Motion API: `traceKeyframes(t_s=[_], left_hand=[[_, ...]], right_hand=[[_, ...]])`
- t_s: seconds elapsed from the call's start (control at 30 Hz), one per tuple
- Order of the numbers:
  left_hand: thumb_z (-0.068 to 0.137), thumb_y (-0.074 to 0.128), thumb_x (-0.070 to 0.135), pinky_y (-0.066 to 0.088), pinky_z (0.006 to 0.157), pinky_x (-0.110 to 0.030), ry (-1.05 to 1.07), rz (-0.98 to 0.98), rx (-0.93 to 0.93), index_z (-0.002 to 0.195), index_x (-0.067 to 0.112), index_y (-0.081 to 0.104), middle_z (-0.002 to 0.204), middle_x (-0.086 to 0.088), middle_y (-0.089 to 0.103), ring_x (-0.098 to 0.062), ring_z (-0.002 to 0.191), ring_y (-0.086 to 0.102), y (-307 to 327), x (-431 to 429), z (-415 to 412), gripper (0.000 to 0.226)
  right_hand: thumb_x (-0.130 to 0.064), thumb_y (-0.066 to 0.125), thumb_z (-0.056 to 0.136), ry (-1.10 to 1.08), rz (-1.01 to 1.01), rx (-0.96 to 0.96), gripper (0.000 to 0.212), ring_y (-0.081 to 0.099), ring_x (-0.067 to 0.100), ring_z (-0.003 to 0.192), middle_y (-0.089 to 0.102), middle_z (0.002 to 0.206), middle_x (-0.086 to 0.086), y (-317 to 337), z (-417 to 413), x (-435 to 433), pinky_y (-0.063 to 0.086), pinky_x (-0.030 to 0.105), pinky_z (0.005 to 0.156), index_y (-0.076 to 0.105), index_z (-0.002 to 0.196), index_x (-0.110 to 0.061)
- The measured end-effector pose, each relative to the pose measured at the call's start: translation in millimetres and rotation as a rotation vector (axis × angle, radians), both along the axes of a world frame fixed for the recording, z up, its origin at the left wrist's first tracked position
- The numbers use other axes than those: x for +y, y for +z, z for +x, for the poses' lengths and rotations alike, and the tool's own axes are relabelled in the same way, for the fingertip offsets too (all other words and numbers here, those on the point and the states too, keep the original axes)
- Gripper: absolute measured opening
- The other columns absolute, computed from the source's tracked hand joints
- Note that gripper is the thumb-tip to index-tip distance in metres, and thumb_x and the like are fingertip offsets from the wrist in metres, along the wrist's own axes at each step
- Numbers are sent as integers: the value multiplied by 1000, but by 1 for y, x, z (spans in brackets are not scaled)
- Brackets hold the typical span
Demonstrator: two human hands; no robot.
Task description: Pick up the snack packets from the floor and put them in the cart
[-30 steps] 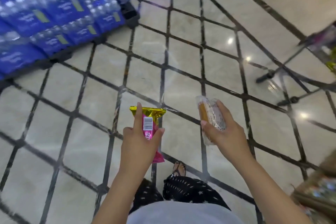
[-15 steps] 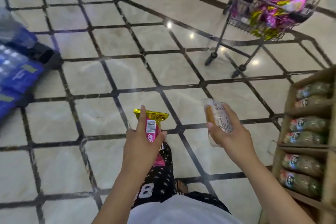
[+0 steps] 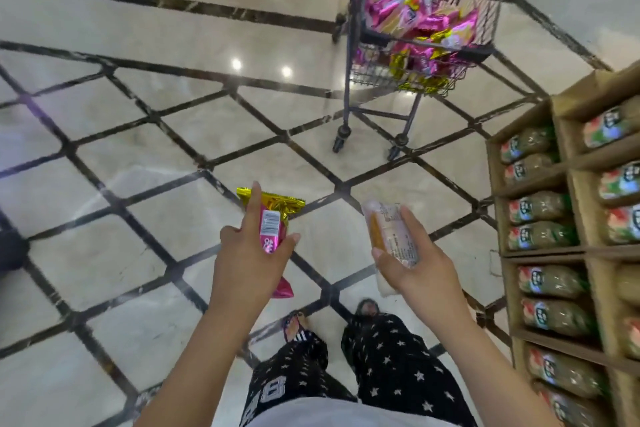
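A pink snack packet (image 3: 272,227) with a gold crimped top and a white barcode label is held upright in the left hand (image 3: 247,262). The thumb presses one side and the curled fingers clasp the other, while the forefinger lies straight up along the packet's face. Its pink lower end sticks out below the palm.

Beside it, apart from it, a clear snack packet (image 3: 391,236) lies in the right hand (image 3: 420,265). The thumb pins it near the lower left edge and the fingers wrap round its right side. Something orange-brown shows along its left edge, perhaps a bar or cake, though the blur makes that uncertain. Both packets are in the air above the floor (image 3: 138,253), which is pale glossy tile crossed by dark diagonal bands.

Ahead and a little to the right, well apart from the hands, stands the cart (image 3: 481,53), a wire basket on a dark frame with small wheels. A heap of pink and gold packets (image 3: 415,17) lies in it, and more show through the wire lower down.

At the right edge a cardboard shelf (image 3: 588,255) holds rows of green-labelled bags (image 3: 540,210) in compartments. Below the hands are the person's legs in black star-print trousers (image 3: 391,364), with sandalled feet (image 3: 294,321) on the tile.
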State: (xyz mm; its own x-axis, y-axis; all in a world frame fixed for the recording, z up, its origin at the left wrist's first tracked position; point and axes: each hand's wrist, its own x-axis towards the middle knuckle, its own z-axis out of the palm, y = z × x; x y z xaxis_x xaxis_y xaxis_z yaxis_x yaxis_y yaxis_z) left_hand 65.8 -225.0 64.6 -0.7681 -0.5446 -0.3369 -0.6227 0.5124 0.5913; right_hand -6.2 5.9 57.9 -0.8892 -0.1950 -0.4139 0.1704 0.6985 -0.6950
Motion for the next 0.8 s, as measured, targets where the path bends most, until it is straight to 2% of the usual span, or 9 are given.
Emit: traceKeyframes(t_s=[0.13,0.27,0.4,0.47,0.53,0.67,0.73,0.8], left_hand=[[88,60,56,39,63,-30,-77,28,-26,148,56,-9,97,-6,43,-15,68,47,-6,6,-64,91],[88,59,59,46,68,-32,-137,16,-12,144,59,-13,93,-3,45,-18,72,52,-13,19,-139,91],[88,58,58,38,65,-30,-160,-7,-46,149,55,-8,93,-3,44,-11,66,42,-7,36,-231,90],[89,58,58,36,58,-23,-172,-12,-35,147,57,-8,94,-3,46,-10,65,47,-1,45,-277,89],[89,58,58,36,56,-20,-202,-25,21,142,62,-12,99,-5,51,-11,69,52,7,52,-322,89],[89,59,57,41,67,-31,-195,12,67,141,64,-15,104,-11,50,-26,88,55,20,58,-390,90],[89,59,58,41,66,-30,-220,8,57,139,66,-16,98,-8,49,-24,84,55,20,55,-420,89],[89,58,58,37,59,-24,-252,10,31,143,62,-13,92,-6,48,-17,75,53,12,48,-438,90]], right_hand=[[-58,64,82,-107,39,-26,74,57,18,106,58,118,-2,-10,-49,16,51,39,89,23,144,-56],[-59,64,82,-174,24,-14,74,58,20,102,59,112,0,-17,-127,33,52,43,88,24,144,-56],[-56,64,84,-182,9,13,73,57,22,99,58,111,3,-9,-219,47,51,40,85,24,145,-55],[-56,64,84,-179,9,18,73,56,23,104,57,113,1,0,-263,55,50,41,87,25,145,-54],[-55,64,85,-152,18,48,73,56,21,103,55,112,-2,10,-304,61,50,40,86,26,146,-51],[-59,64,84,-124,36,87,73,55,18,94,57,110,-2,20,-375,66,50,35,77,27,146,-49],[-65,63,79,-182,9,89,75,56,19,97,57,111,-1,20,-407,63,50,35,78,28,144,-52],[-61,65,81,-208,-4,100,69,57,16,93,58,109,-1,21,-427,56,52,33,74,31,140,-55]])
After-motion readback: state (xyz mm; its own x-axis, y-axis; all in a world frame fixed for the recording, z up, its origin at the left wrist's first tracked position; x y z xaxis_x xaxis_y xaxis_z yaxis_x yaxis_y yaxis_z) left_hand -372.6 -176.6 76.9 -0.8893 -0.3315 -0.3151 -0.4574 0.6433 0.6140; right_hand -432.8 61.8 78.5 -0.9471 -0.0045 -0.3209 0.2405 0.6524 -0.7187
